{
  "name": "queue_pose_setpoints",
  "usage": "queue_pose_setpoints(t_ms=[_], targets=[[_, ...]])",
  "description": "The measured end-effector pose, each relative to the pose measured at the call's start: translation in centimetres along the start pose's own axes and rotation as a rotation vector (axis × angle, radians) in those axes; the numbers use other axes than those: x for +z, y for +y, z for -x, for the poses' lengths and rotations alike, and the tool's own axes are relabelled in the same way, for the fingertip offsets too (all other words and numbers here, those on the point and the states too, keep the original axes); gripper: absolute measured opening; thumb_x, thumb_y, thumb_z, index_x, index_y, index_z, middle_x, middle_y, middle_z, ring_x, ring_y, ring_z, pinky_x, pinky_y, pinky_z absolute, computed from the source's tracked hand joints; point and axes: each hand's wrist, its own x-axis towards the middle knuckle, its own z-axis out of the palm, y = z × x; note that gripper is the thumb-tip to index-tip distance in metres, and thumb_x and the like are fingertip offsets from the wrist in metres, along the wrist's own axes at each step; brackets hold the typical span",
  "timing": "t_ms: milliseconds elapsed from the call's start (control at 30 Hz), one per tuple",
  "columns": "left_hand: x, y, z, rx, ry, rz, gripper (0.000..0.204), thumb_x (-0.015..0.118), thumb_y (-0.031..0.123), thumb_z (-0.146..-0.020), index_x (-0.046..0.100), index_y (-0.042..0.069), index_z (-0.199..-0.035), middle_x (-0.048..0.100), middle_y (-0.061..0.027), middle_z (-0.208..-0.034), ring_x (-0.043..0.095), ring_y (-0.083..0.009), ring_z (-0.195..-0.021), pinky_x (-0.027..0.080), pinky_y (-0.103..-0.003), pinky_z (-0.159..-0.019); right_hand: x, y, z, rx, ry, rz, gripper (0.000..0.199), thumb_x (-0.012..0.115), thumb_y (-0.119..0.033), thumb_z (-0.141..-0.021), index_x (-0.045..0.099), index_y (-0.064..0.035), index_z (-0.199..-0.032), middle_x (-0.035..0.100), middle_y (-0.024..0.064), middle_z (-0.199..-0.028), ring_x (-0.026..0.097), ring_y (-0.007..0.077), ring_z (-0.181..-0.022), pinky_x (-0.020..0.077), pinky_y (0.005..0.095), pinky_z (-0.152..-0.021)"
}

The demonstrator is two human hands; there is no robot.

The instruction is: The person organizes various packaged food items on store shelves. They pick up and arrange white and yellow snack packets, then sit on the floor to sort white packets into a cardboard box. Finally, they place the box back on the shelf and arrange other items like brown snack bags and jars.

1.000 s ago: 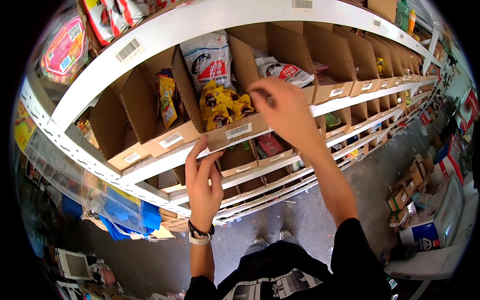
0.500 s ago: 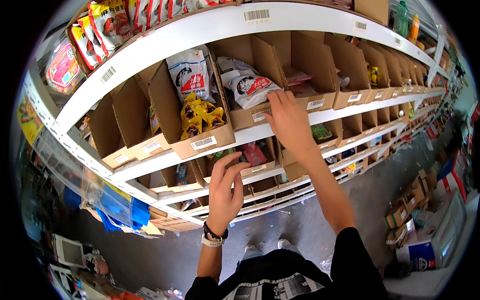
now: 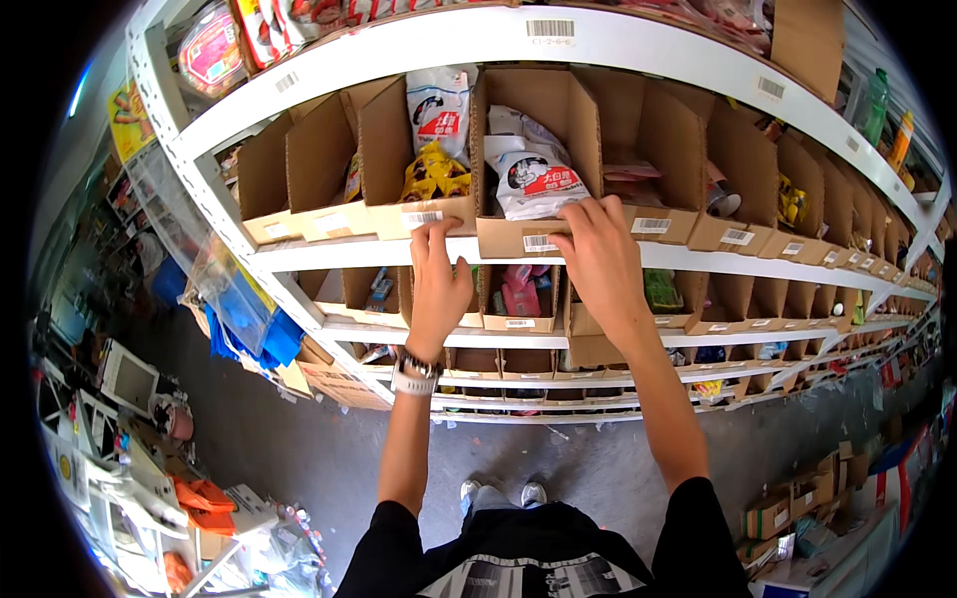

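Observation:
My right hand (image 3: 603,264) is closed over the front right edge of a cardboard box (image 3: 503,237), with fingers inside the rim and thumb on its front. White printed candy bags (image 3: 538,179) lie in this box, which juts a little past its neighbours. On its left, another cardboard box (image 3: 384,221) holds yellow packets (image 3: 437,174) and a white bag (image 3: 439,110). My left hand (image 3: 439,284) is open at this box's lower front, fingertips near its label and thumb apart.
White shelf beams (image 3: 369,254) carry rows of cardboard boxes above and below. The lower row has a box with pink packets (image 3: 520,297). Red and white snack bags (image 3: 289,25) fill the upper shelf. Cartons (image 3: 797,508) are piled on the floor at right.
My left hand has risen to the front of the yellow-packet box, which now sits farther back. The white-bag box juts out more, and my right hand has closed on its edge. The view has shifted.

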Motion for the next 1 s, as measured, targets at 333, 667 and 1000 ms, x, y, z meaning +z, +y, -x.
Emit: queue_pose_setpoints(t_ms=[333,667,1000], targets=[[-0.4,-0.2,0.3,-0.155,-0.032,0.281,0.035,0.054,-0.005,-0.089,0.052,0.000,-0.123,0.057,-0.0170,-0.118,0.059,-0.0320,-0.110,0.049,-0.040,-0.090,-0.4,-0.5,0.6,0.001,0.041,-0.007,0.029,0.077,-0.011,-0.080,0.062,-0.0033,-0.103,0.061,0.0083,-0.102,0.056,0.0301,-0.103,0.0567,0.0371,-0.081],[-5.8,8.3,3.8,-0.092,-0.090,0.348,0.043,0.060,-0.007,-0.089,0.052,0.003,-0.130,0.047,-0.0116,-0.124,0.053,-0.0191,-0.105,0.050,-0.029,-0.082,-4.4,-5.5,5.4,0.069,0.024,-0.028,0.035,0.077,-0.008,-0.076,0.064,-0.0032,-0.108,0.061,0.0079,-0.104,0.055,0.0318,-0.102,0.0508,0.0397,-0.084],[-5.0,6.9,4.5,-0.043,-0.112,0.335,0.036,0.060,-0.008,-0.088,0.055,0.002,-0.123,0.045,-0.0121,-0.120,0.052,-0.0187,-0.099,0.050,-0.028,-0.074,-2.5,-5.6,8.6,0.083,0.113,-0.015,0.036,0.079,-0.007,-0.074,0.066,-0.0040,-0.107,0.063,0.0063,-0.107,0.056,0.0285,-0.100,0.0501,0.0386,-0.083]])
